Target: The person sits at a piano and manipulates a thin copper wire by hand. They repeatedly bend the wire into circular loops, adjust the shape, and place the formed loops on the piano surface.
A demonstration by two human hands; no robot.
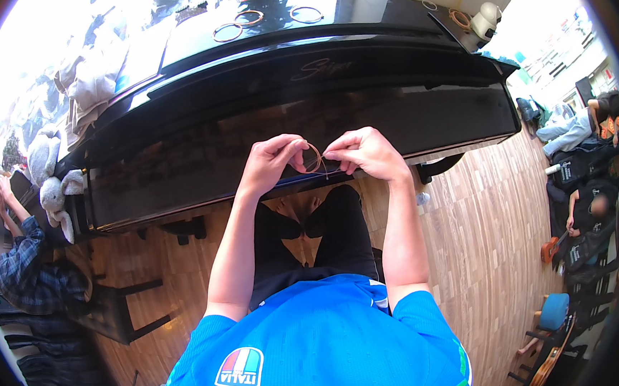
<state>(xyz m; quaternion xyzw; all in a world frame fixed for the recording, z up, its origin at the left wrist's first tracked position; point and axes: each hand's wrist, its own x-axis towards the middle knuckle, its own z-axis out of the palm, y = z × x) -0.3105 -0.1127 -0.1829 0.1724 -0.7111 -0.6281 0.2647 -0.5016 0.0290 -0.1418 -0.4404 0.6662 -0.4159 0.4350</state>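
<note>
While both hands pinch it, the left hand (272,158) and right hand (364,152) closed narrow on opposite sides, the coiled wire (315,159) hangs just above the closed black piano (271,119). If either pinch slackens, I judge the springy coil could unwind or drop to the wooden floor (479,226). More coils (239,23) lie on the piano top.

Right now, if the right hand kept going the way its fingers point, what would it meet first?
The right hand points toward the left hand, so it would likely meet the thin wire coil pinched between them first, then the left fingers; depth is hard to judge.
</note>
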